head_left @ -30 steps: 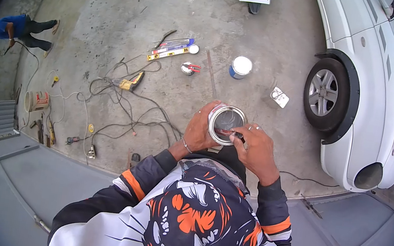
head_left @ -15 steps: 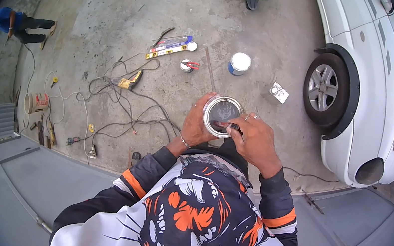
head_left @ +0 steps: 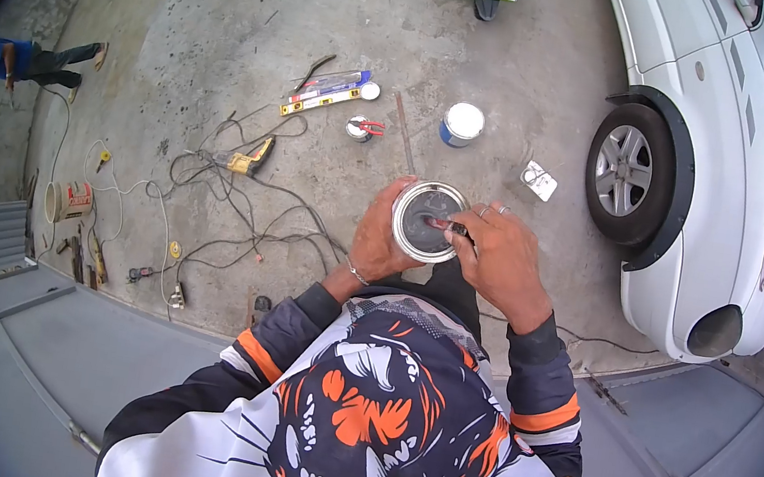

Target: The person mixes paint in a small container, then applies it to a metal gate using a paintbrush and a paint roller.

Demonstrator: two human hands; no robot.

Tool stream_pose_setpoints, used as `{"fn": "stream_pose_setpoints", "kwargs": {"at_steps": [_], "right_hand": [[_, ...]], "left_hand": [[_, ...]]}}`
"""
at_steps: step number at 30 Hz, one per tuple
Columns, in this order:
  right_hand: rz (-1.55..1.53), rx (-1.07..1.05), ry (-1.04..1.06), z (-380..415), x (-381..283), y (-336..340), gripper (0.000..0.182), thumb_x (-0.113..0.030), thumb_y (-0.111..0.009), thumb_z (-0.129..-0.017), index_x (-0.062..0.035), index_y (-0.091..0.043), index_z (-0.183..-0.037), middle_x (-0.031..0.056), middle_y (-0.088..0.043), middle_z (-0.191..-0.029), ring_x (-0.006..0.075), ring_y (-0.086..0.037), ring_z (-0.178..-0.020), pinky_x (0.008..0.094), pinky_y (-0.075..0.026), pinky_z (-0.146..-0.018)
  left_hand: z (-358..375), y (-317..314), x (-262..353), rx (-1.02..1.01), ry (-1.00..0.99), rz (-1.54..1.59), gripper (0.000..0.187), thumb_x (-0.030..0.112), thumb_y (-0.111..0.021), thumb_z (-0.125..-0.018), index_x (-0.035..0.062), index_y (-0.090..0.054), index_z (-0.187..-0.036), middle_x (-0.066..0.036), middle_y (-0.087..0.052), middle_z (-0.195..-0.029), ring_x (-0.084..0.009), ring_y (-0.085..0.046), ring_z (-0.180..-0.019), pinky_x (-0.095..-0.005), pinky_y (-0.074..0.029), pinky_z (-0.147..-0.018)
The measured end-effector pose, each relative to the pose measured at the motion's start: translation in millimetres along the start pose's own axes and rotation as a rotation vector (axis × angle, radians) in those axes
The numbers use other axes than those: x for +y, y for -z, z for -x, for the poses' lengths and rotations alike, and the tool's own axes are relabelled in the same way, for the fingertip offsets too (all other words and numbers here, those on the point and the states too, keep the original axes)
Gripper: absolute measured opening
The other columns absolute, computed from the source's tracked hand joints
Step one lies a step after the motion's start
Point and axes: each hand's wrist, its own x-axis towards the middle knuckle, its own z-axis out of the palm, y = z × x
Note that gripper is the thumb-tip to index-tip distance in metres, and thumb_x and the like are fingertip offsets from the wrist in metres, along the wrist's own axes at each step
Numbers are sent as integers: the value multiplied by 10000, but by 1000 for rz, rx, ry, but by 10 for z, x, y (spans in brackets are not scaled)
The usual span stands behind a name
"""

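Note:
My left hand (head_left: 380,238) is wrapped around the side of an open metal paint can (head_left: 434,187), held upright in front of my body. Dark grey paint (head_left: 421,207) shows inside its silvery rim. In my right hand (head_left: 502,263), fingers pinch a short tool with a red and dark handle (head_left: 440,224); its tip is in the paint and its kind is unclear. On the floor beyond the can lies a thin rusty metal strip (head_left: 404,134). A blue and white paint can (head_left: 462,125) stands farther out, near a small can with red-handled pliers (head_left: 365,128) on top.
A white car (head_left: 705,167) stands to the right, with a square tin (head_left: 538,180) near its wheel. Left, a yellow power tool (head_left: 250,157) lies among tangled cables. A spirit level (head_left: 323,101) lies farther ahead. A person in blue (head_left: 7,59) is at the far left.
The tool tip has moved from the near side of the can toward the middle of the paint, with my right hand shifting slightly. The person at the left has moved a little farther left.

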Motion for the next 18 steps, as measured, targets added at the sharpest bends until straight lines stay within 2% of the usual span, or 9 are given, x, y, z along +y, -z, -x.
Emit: {"fn": "stream_pose_setpoints", "kwargs": {"at_steps": [3,6,9,12,15,18], "right_hand": [[39,170,66,-99,21,-34,216,-146,-777,-871,-69,-770,-1073,110,-732,-953,318,-683,-947,442,-546,-821],[-119,210,121,-125,59,-208,193,-153,-772,-877,-65,-769,-1049,112,-724,-945,320,-675,-936,448,-538,-812],[-152,14,128,-63,45,-154,184,-145,-770,-878,-61,-768,-1042,115,-723,-945,320,-669,-936,449,-529,-828],[-45,-95,69,-74,18,77,195,-144,-771,-876,-57,-769,-1051,113,-722,-957,317,-666,-948,450,-520,-851],[97,23,94,-149,37,90,203,-151,-774,-877,-62,-772,-1059,110,-726,-971,316,-665,-950,445,-508,-862],[22,179,169,-232,65,-94,193,-151,-770,-881,-63,-772,-1053,105,-734,-1002,311,-665,-948,434,-499,-860]], "left_hand": [[18,-36,3,23,24,24,1140,264,-1003,-637,26,-355,-1545,-165,-573,-1455,-319,-596,-1330,-422,-490,-1113],[2,-36,8,47,63,107,1153,282,-1016,-610,27,-378,-1536,-172,-579,-1451,-344,-593,-1334,-434,-494,-1102],[-25,-20,23,67,65,130,1150,280,-1018,-609,26,-382,-1533,-170,-602,-1426,-348,-609,-1318,-430,-504,-1089],[-42,11,50,59,52,87,1152,280,-1022,-604,25,-385,-1529,-164,-620,-1401,-339,-625,-1298,-429,-509,-1085],[-19,-5,62,59,41,44,1152,278,-1023,-598,22,-388,-1524,-164,-627,-1391,-332,-635,-1281,-430,-516,-1078],[-14,-38,60,86,53,107,1148,271,-1019,-595,21,-389,-1522,-170,-626,-1387,-334,-639,-1274,-431,-524,-1066]]}}
